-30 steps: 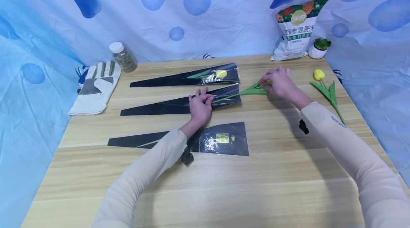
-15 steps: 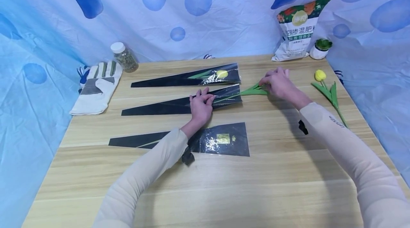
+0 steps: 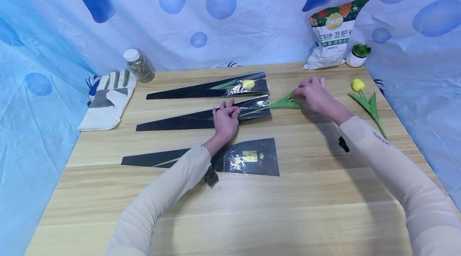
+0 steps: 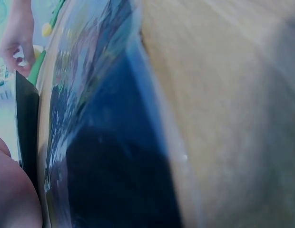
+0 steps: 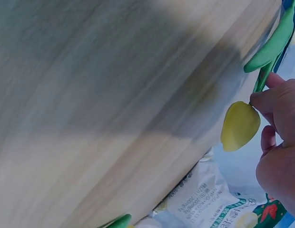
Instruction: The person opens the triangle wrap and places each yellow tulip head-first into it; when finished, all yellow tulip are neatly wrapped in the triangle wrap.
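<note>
Table: the pale wood tabletop (image 3: 288, 208) is spreading out beneath both grips.
Front sleeve: this black sleeve (image 3: 230, 158) is lying flat on the near side of the left grip, a gold label showing, the left forearm crossing over it.
Left hand: and here the left hand (image 3: 225, 122) is pinching the middle sleeve (image 3: 180, 121), thumb and finger together on it near the wide end.
Right hand: the right hand (image 3: 313, 94) is clamping a yellow tulip (image 3: 286, 103) by the stem, just below the bloom.
Held tulip: it's stretching between the two grips — stem reaching across the sleeve's wide end.
Loose tulip: another bloom (image 3: 357, 85) is lying right of the right grip.
Far sleeve: beyond the left grip, a black sleeve (image 3: 209, 88) is holding a tulip.
Back edge: glove (image 3: 108, 102) and jar (image 3: 139, 66) are sitting far left of the left grip; bag (image 3: 333, 36) and potted plant (image 3: 356, 58) are standing beyond the right.
</note>
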A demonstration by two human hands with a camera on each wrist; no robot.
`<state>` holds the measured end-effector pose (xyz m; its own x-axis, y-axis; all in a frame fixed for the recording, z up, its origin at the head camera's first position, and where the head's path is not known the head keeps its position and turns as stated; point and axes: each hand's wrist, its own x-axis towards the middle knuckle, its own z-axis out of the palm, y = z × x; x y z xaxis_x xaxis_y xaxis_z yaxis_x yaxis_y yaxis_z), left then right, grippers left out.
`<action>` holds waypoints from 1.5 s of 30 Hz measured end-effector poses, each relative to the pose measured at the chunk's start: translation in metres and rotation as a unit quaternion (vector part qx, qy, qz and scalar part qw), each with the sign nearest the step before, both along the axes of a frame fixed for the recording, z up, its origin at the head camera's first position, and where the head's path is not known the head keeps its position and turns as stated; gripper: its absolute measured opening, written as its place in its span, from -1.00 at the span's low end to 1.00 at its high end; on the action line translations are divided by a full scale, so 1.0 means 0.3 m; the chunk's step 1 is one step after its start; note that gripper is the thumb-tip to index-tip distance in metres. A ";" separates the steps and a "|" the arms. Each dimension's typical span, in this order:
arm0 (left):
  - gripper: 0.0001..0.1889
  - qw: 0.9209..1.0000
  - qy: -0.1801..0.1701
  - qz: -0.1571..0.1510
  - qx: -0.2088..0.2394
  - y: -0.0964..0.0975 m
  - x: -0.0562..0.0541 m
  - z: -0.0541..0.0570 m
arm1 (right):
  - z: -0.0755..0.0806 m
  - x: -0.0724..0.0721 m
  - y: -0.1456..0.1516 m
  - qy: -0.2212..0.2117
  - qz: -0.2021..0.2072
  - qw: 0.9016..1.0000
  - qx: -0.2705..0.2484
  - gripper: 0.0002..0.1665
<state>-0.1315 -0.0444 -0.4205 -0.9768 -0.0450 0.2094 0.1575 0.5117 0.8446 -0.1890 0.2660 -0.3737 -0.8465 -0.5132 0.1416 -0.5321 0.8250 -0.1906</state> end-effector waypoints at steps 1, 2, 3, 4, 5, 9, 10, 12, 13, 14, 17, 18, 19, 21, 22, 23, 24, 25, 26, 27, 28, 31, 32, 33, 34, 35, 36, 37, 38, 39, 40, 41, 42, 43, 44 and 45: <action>-0.86 1.000 -0.001 -0.001 0.000 0.000 0.001 0.001 | 0.003 0.003 0.000 0.001 0.003 1.000 0.001 -0.81; -0.86 1.000 -0.001 -0.001 -0.002 0.001 0.002 0.001 | 0.006 0.006 0.001 0.001 0.005 1.000 0.002 -0.81; -0.86 1.000 -0.001 -0.001 -0.004 0.001 0.003 0.001 | 0.008 0.009 0.002 0.002 0.007 1.000 0.003 -0.81; -0.86 1.000 0.000 0.000 -0.007 0.001 0.004 0.001 | 0.011 0.012 0.002 0.000 0.009 1.000 0.004 -0.81; -0.87 1.000 0.001 0.001 -0.009 0.002 0.005 0.001 | 0.012 0.014 0.003 -0.001 0.011 1.000 0.005 -0.81; -0.87 1.000 0.007 0.005 -0.019 0.004 0.008 -0.001 | 0.018 0.021 0.004 0.003 0.021 1.000 0.006 -0.79; -0.87 1.000 0.009 0.005 -0.021 0.004 0.009 -0.002 | 0.019 0.023 0.004 0.005 0.023 1.000 0.005 -0.79; -0.87 1.000 0.011 0.004 -0.023 0.006 0.009 -0.002 | 0.022 0.026 0.006 0.010 0.024 1.000 0.002 -0.79; -0.87 1.000 0.013 0.003 -0.024 0.007 0.010 -0.002 | 0.024 0.029 0.006 0.012 0.024 1.000 0.002 -0.79; -0.87 1.000 0.014 0.002 -0.023 0.008 0.010 -0.003 | 0.026 0.030 0.006 0.014 0.023 1.000 0.002 -0.79; -0.88 1.000 0.017 0.000 -0.025 0.011 0.012 -0.003 | 0.032 0.038 0.000 0.013 0.021 1.000 0.008 -0.77; -0.88 0.999 0.019 0.000 -0.028 0.012 0.012 -0.002 | 0.034 0.040 -0.003 0.012 0.021 1.000 0.011 -0.77; -0.88 0.999 0.021 0.001 -0.031 0.013 0.012 -0.003 | 0.035 0.043 -0.009 0.010 0.021 1.000 0.014 -0.76; -0.88 0.999 0.025 0.002 -0.036 0.015 0.011 -0.002 | 0.037 0.048 -0.020 0.007 0.023 1.000 0.017 -0.76; -0.88 0.999 0.026 0.002 -0.038 0.016 0.011 -0.001 | 0.038 0.050 -0.027 0.007 0.026 1.000 0.016 -0.76; -0.88 0.999 0.027 0.003 -0.040 0.017 0.011 0.000 | 0.038 0.051 -0.033 0.008 0.028 0.999 0.015 -0.76; -0.88 0.999 0.028 0.003 -0.040 0.018 0.010 0.000 | 0.039 0.053 -0.039 0.009 0.030 0.999 0.012 -0.76; -0.88 0.999 0.028 0.002 -0.039 0.020 0.010 0.001 | 0.040 0.055 -0.045 0.010 0.033 0.999 0.009 -0.76; -0.88 0.999 0.028 0.001 -0.038 0.021 0.009 0.001 | 0.040 0.057 -0.050 0.012 0.036 0.999 0.006 -0.76; -0.88 0.999 0.029 -0.001 -0.036 0.022 0.009 0.002 | 0.040 0.058 -0.055 0.013 0.037 0.999 0.004 -0.76; -0.87 0.999 0.030 -0.003 -0.035 0.024 0.009 0.002 | 0.040 0.060 -0.061 0.014 0.039 0.999 0.002 -0.75; -0.87 0.999 0.033 -0.007 -0.032 0.028 0.008 0.001 | 0.040 0.063 -0.078 0.013 0.041 0.999 0.000 -0.73; -0.87 0.999 0.033 -0.007 -0.032 0.029 0.008 0.000 | 0.039 0.064 -0.084 0.012 0.043 0.999 -0.001 -0.72; -0.87 0.999 0.034 -0.008 -0.032 0.030 0.008 0.000 | 0.038 0.065 -0.090 0.012 0.044 0.999 -0.003 -0.72; -0.87 0.999 0.033 -0.007 -0.032 0.031 0.008 0.000 | 0.037 0.067 -0.095 0.011 0.046 0.999 -0.005 -0.72; -0.88 0.999 0.034 -0.006 -0.031 0.033 0.008 0.000 | 0.035 0.068 -0.101 0.009 0.047 0.999 -0.008 -0.72; -0.88 0.999 0.033 -0.006 -0.032 0.034 0.008 0.000 | 0.033 0.070 -0.106 0.008 0.049 0.999 -0.010 -0.72; -0.88 0.999 0.033 -0.006 -0.031 0.035 0.008 0.000 | 0.031 0.071 -0.111 0.008 0.050 0.999 -0.013 -0.71; -0.88 0.999 0.032 -0.005 -0.031 0.035 0.008 0.001 | 0.029 0.073 -0.116 0.007 0.050 0.999 -0.016 -0.71; -0.88 0.999 0.031 -0.005 -0.031 0.036 0.008 0.001 | 0.028 0.076 -0.122 0.007 0.050 0.999 -0.019 -0.71; -0.88 0.999 0.031 -0.005 -0.031 0.037 0.009 0.002 | 0.024 0.077 -0.127 0.006 0.050 0.999 -0.022 -0.71; -0.88 0.999 0.031 -0.005 -0.031 0.038 0.009 0.002 | 0.021 0.079 -0.132 0.005 0.049 0.998 -0.025 -0.71; -0.88 0.999 0.031 -0.005 -0.033 0.038 0.009 0.003 | 0.016 0.081 -0.137 0.004 0.050 0.998 -0.029 -0.72; -0.88 0.999 0.032 -0.005 -0.034 0.039 0.009 0.004 | 0.012 0.083 -0.143 0.002 0.050 0.998 -0.034 -0.74; -0.88 0.999 0.032 -0.004 -0.036 0.041 0.009 0.004 | 0.007 0.085 -0.148 0.001 0.051 0.998 -0.039 -0.76; -0.88 0.999 0.032 -0.005 -0.038 0.042 0.009 0.003 | 0.002 0.087 -0.154 0.002 0.053 0.998 -0.044 -0.77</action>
<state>-0.1287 -0.0318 -0.4194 -0.9614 -0.0175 0.2747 0.2155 0.5728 0.7909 -0.1628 0.2199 -0.3732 -0.7872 -0.5860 0.1921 -0.6166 0.7440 -0.2573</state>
